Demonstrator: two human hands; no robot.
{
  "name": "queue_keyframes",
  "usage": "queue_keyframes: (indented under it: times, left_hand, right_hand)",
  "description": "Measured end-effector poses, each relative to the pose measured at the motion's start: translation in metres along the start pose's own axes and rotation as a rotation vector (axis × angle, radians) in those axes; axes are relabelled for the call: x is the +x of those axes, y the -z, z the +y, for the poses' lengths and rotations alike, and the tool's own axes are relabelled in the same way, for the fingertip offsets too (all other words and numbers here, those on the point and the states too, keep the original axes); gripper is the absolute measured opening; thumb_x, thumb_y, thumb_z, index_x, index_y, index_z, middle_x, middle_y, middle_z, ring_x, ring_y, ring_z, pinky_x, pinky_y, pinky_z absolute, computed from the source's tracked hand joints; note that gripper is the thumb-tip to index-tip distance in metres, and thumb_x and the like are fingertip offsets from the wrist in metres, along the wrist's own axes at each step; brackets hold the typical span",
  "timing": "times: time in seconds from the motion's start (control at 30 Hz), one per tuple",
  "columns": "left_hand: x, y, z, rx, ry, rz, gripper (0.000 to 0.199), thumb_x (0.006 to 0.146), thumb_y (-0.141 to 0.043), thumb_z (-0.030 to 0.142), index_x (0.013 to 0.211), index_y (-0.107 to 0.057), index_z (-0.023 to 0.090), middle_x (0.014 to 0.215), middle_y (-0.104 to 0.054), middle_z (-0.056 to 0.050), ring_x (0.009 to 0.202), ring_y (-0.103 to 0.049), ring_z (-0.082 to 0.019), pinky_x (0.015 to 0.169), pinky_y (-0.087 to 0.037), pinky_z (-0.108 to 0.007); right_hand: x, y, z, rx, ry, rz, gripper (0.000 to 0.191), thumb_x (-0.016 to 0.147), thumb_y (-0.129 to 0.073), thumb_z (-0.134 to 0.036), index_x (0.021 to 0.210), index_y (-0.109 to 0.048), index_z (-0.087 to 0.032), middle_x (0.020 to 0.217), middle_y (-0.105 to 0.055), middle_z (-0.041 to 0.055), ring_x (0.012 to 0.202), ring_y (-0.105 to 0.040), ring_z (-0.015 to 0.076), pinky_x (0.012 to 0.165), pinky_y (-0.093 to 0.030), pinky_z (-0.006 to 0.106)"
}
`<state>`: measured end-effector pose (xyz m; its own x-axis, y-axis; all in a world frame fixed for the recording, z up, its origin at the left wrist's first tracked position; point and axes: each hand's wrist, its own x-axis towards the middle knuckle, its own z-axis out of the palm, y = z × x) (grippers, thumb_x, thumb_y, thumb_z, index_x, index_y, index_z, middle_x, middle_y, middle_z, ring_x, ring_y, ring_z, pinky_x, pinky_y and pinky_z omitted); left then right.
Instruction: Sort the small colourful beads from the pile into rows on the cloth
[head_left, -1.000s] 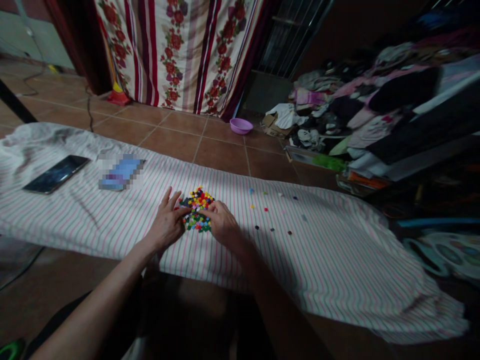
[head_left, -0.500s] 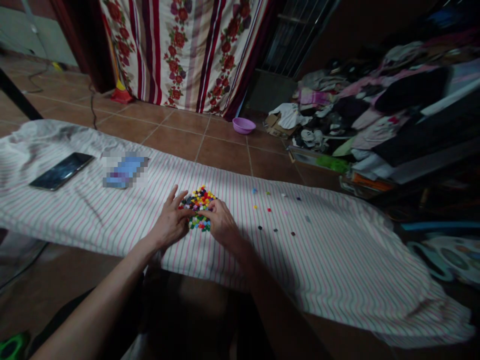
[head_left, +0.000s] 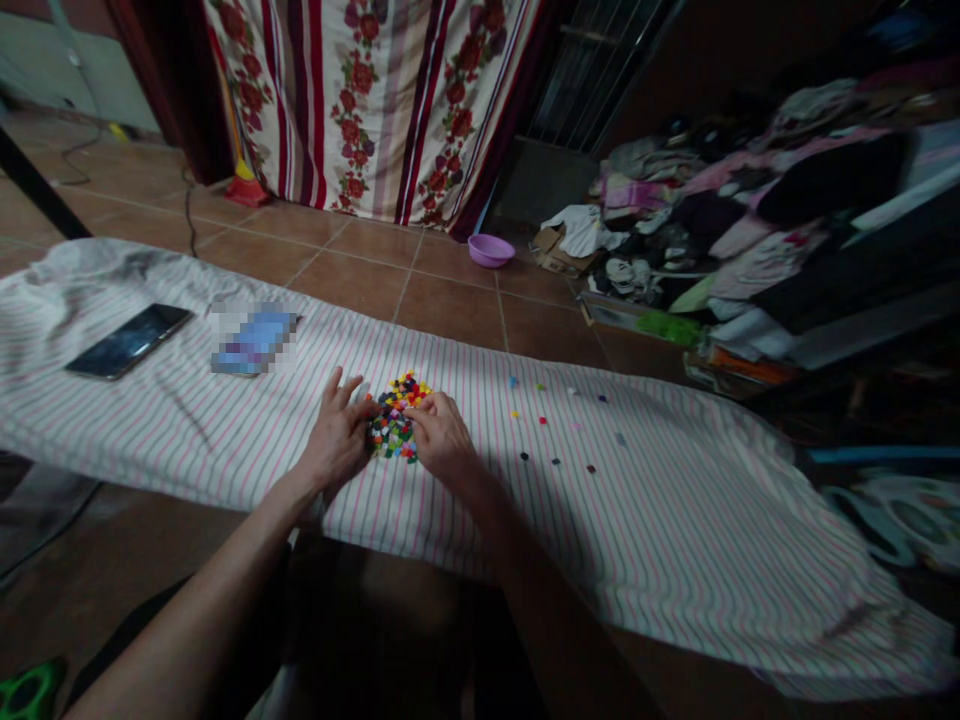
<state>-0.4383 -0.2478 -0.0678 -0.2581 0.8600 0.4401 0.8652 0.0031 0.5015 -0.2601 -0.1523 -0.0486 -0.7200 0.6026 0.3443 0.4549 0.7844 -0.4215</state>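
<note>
A heap of small coloured pieces (head_left: 395, 436), in yellow, red, green, black and other colours, lies on the striped cloth (head_left: 675, 520). My left hand (head_left: 337, 430) rests at the heap's left edge, its fingers apart and nothing seen in it. At the right edge is my right hand (head_left: 442, 435), thumb and forefinger pinched together over the pieces. Whatever sits between those fingertips is too small to make out. To the right, several single pieces lie spaced apart in rows, among them a red piece (head_left: 543, 420) and a light blue piece (head_left: 513, 381).
A dark tablet (head_left: 129, 342) and a phone with a blurred screen (head_left: 256, 342) lie on the cloth at left. Beyond the cloth, a purple basin (head_left: 491, 251) stands on the tiled floor before a floral curtain (head_left: 360, 110). Clothes (head_left: 720, 200) are piled at right.
My left hand has drawn slightly left, away from the right hand's fingertips, so more of the heap's middle shows. The right hand stays pinched over the heap. The view has shifted slightly.
</note>
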Motion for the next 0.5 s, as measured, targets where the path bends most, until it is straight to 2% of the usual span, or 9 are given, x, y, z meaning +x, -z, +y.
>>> queue_keyframes:
  times: [0.17, 0.3, 0.5]
  left_hand:
    - [-0.001, 0.001, -0.003, -0.022, 0.036, 0.005, 0.037, 0.081, -0.041, 0.012, 0.098, -0.071, 0.022, 0.141, -0.048, -0.007, 0.148, -0.014, -0.032, 0.118, -0.026, -0.064]
    - [0.0, 0.005, -0.005, -0.023, 0.073, 0.023, 0.036, 0.082, -0.041, 0.012, 0.098, -0.071, 0.022, 0.139, -0.05, -0.007, 0.147, -0.018, -0.031, 0.119, -0.025, -0.064]
    - [0.001, 0.011, -0.001, 0.022, 0.166, -0.058, 0.031, 0.082, -0.045, 0.011, 0.098, -0.07, 0.021, 0.142, -0.047, -0.007, 0.148, -0.015, -0.032, 0.119, -0.026, -0.061]
  right_hand:
    - [0.008, -0.006, -0.004, -0.031, -0.051, -0.014, 0.025, 0.092, -0.049, -0.019, 0.092, -0.074, -0.021, 0.094, -0.053, 0.008, 0.095, -0.05, 0.0215, 0.09, -0.045, 0.035]
    - [0.014, -0.011, -0.006, -0.062, -0.103, -0.01, 0.021, 0.09, -0.055, -0.018, 0.089, -0.075, -0.022, 0.093, -0.055, 0.0077, 0.095, -0.051, 0.0216, 0.089, -0.046, 0.035]
    - [0.022, -0.015, -0.007, -0.087, -0.149, -0.012, 0.019, 0.087, -0.058, -0.016, 0.085, -0.075, -0.025, 0.094, -0.057, 0.0072, 0.094, -0.052, 0.0211, 0.088, -0.046, 0.034]
